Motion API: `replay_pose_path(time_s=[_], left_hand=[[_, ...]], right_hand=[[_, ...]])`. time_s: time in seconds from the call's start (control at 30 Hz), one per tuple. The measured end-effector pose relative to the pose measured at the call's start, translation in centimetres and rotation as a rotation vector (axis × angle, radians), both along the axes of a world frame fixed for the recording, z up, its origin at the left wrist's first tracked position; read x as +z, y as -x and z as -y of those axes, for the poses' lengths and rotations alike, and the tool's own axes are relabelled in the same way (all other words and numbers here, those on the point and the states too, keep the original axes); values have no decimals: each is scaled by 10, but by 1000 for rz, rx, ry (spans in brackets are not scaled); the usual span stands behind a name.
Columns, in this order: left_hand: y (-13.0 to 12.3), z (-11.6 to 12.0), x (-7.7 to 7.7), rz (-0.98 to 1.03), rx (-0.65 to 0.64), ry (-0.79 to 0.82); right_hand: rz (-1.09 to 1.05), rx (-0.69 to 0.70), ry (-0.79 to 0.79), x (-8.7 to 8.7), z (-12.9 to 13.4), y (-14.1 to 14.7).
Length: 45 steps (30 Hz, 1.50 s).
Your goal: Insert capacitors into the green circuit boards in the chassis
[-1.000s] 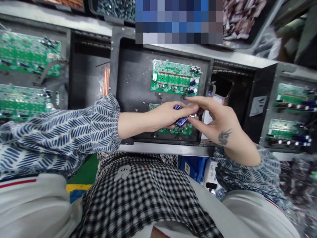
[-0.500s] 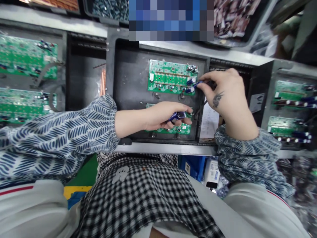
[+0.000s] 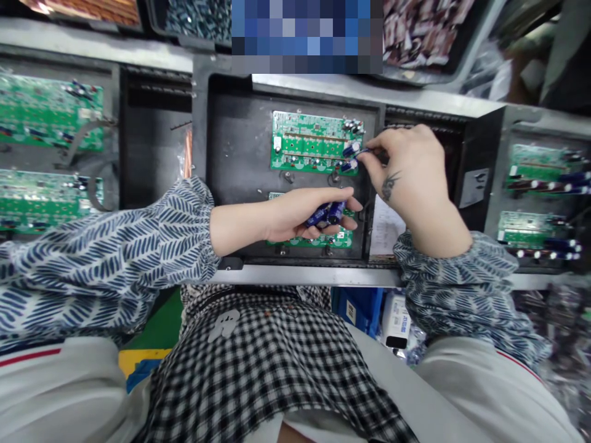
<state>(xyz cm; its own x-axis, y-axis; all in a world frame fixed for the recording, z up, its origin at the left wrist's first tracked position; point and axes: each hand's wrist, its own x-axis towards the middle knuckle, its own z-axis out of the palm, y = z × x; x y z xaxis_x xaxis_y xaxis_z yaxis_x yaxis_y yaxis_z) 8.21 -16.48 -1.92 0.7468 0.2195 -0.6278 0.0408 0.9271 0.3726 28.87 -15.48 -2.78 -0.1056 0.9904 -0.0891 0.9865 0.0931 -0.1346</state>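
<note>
A black fixture tray (image 3: 240, 154) in front of me carries two green circuit boards. My left hand (image 3: 300, 216) lies over the near board (image 3: 318, 237) and grips a few blue cylindrical capacitors (image 3: 327, 213). My right hand (image 3: 406, 166) pinches one blue capacitor (image 3: 361, 151) at the right edge of the far board (image 3: 309, 143), beside blue capacitors standing on that board.
More trays with green boards sit at the left (image 3: 46, 114) and right (image 3: 540, 166). Bins of small parts (image 3: 198, 18) line the back. A dark slot with copper strips (image 3: 187, 154) lies left of the middle tray. A blue box (image 3: 355, 311) sits under the bench edge.
My right hand left my left hand with one blue capacitor and moved up to the far board's right edge. My left hand stays over the near board with the others.
</note>
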Motion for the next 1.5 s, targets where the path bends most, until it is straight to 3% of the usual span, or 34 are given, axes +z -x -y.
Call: replay_pose_path(time_s=[0.13, 0.27, 0.43, 0.6, 0.67, 0.77, 0.93, 1.1, 1.27, 1.5], left_hand=[[-2, 1, 1, -10, 32, 34], [-4, 3, 1, -42, 73, 47], [-4, 7, -5, -51, 94, -133], [-6, 5, -2, -123, 13, -328], [-3, 5, 6, -189, -19, -402], [9, 13, 24, -193, -72, -441], [44, 52, 42, -66, -99, -262], [41, 88, 27, -13, 88, -9], [10, 88, 10, 74, 303, 215], [-3, 82, 9, 13, 450, 404]], right_hand=[[-34, 34, -63, 1, 9, 1], [-252, 135, -215, 13, 40, 10], [-411, 183, -233, 12, 77, 26], [-382, 66, -261, 4, 67, 5], [-299, 12, -269, 2, 57, -7], [-219, 52, -206, -1, 45, -16], [-217, 55, -267, 1, 41, -12], [-161, 34, -180, 4, 44, -4], [-78, -80, -154, -4, 37, -6], [7, -120, -135, -9, 29, -7]])
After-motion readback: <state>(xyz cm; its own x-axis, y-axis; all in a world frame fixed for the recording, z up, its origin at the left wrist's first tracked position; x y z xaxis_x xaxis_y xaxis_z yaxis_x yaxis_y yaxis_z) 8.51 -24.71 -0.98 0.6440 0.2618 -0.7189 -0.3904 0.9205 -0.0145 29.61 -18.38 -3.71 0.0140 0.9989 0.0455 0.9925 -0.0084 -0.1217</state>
